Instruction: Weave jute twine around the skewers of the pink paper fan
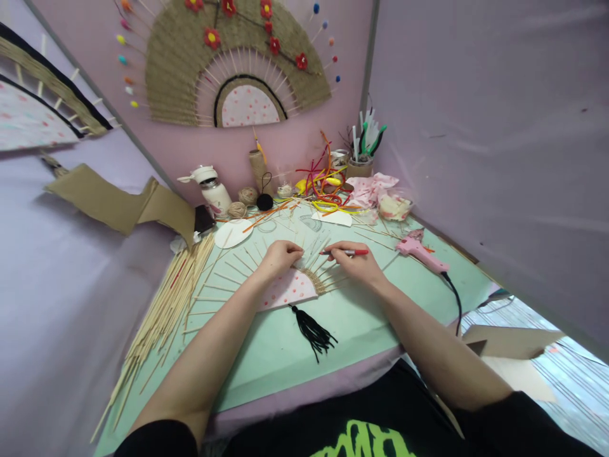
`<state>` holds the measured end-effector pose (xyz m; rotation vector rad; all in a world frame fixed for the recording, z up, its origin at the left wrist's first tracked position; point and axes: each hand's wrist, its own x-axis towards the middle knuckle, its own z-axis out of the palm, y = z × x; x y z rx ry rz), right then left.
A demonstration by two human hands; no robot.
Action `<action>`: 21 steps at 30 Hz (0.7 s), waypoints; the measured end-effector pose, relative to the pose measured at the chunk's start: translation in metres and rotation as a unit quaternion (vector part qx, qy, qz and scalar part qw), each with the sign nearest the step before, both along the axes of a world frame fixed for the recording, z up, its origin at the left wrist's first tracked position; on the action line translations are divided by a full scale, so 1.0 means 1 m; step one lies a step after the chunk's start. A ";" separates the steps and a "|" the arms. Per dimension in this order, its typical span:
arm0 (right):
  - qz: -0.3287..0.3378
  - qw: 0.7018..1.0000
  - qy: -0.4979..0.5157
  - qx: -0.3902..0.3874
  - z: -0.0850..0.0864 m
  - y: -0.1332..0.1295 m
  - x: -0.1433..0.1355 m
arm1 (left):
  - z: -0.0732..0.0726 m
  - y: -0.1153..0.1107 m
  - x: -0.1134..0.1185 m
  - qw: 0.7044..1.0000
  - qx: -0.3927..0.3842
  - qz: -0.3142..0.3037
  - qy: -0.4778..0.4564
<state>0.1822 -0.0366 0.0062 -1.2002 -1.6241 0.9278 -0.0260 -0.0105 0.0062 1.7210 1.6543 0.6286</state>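
In the head view, my right hand (354,261) grips a red pen (358,252), its tip pointing left over thin sticks. My left hand (280,257) is pinched closed at the top of a small fan; what lies in its fingertips I cannot make out. The fan has a pink dotted half-round base (291,289), sticks (216,287) spreading outward, and a woven twine band (314,280) on its right side. A clear strip-like piece (314,252) lies between my hands. The black tassel (313,331) hangs below the base, flat on the green tabletop.
A bundle of sticks (164,311) lies at left. A pink glue gun (422,254) with a black cord rests at right. Along the back are a white bottle (214,193), twine balls (247,195), pipe cleaners (328,184) and a pliers jar (360,167). A large fan (176,70) hangs on the wall.
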 end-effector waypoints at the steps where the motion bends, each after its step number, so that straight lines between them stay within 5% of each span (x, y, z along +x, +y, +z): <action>1: 0.003 1.000 -0.006 -0.001 -0.004 0.001 -0.002 | -0.001 0.000 0.000 1.000 0.003 0.001 0.003; 21: 0.057 0.995 -0.075 0.022 -0.019 -0.001 -0.004 | -0.010 0.004 0.003 0.999 0.014 -0.009 0.033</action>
